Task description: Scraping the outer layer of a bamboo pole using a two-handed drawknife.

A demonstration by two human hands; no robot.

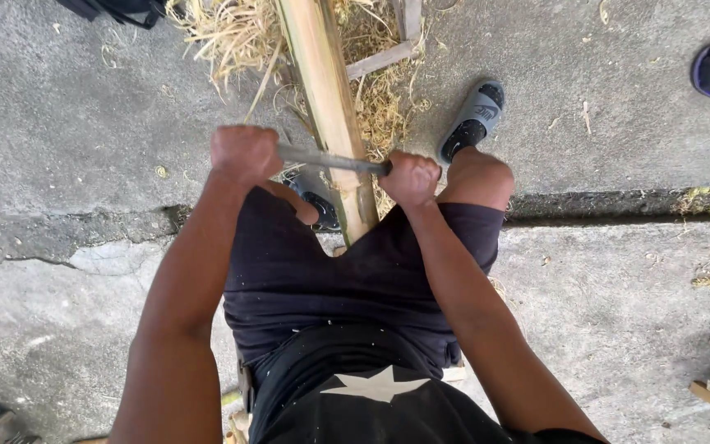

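1. My left hand (246, 154) and right hand (409, 178) are each clenched tight around one end of a drawknife-like metal blade (332, 159), fists level with each other.
2. The blade lies crosswise on the bamboo pole (328, 99), touching its upper face, at roughly a right angle to the pole's long axis.
3. The pole runs from between my knees away from me toward the pile of shavings (232, 33) (its near end is hidden behind my dark shorts (306, 271)).
4. The pole passes between the two fists, somewhat nearer my right hand; my left arm is extended slightly farther.
5. My sandalled foot (473, 119) rests on the concrete floor (618, 107) just right of the pole.
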